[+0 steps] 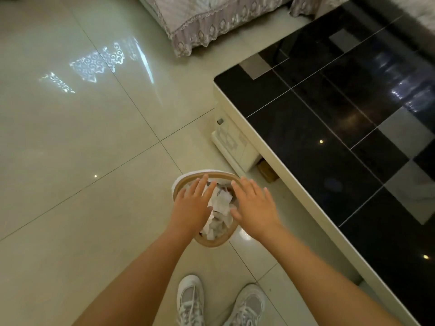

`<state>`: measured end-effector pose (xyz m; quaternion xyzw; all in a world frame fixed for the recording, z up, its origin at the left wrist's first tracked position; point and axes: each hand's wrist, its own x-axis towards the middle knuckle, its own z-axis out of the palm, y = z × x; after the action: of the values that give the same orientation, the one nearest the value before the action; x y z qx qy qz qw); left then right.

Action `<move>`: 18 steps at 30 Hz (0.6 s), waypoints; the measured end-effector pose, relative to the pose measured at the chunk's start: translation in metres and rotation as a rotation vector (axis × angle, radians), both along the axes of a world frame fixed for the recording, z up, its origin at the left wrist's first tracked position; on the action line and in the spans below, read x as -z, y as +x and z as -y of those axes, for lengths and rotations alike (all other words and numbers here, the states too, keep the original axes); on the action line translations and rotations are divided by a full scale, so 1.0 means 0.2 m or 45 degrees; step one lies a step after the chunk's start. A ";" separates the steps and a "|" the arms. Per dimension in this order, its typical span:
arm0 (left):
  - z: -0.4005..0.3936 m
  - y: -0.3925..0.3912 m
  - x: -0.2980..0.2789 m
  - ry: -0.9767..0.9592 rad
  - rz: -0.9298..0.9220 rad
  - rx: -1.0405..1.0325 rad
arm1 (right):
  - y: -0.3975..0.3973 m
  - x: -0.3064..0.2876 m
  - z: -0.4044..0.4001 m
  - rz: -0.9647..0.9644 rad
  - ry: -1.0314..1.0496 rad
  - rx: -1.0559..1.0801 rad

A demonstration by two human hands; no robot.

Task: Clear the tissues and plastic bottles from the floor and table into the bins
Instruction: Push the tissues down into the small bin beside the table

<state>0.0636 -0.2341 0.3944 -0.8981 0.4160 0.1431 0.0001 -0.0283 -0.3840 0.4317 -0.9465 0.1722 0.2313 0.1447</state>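
Note:
A small round bin with a tan rim stands on the tiled floor just in front of my feet. Crumpled white tissues fill it. My left hand hovers over the bin's left side, palm down, fingers straight and spread, holding nothing. My right hand is stretched over the bin's right side in the same flat pose, also holding nothing. No plastic bottle is in view.
A low coffee table with a glossy black tiled top and cream frame runs along the right, close to the bin. A sofa with a lace-trimmed cover sits at the top. Pale glossy floor tiles spread to the left. My white sneakers are below.

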 end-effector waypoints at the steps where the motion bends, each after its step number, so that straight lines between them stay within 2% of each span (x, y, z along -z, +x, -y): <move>1: 0.02 0.01 -0.07 -0.020 0.023 -0.018 | 0.00 -0.09 0.02 0.043 -0.008 0.024; 7: 0.25 0.03 -0.62 -0.221 0.102 0.010 | -0.03 -0.57 0.15 0.317 -0.166 0.107; 11: 0.40 0.00 -0.91 -0.293 0.174 0.058 | -0.08 -0.83 0.24 0.406 -0.188 0.123; 15: 0.49 -0.04 -0.94 -0.309 0.247 0.160 | -0.15 -0.86 0.29 0.494 -0.222 0.155; 18: 0.48 -0.10 -0.75 -0.288 0.186 0.145 | -0.20 -0.72 0.25 0.404 -0.226 0.146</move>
<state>0.0434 -0.3298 0.5448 -0.8753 0.4786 0.0293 -0.0625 -0.0686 -0.4340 0.5757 -0.9688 0.2208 0.0542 0.0991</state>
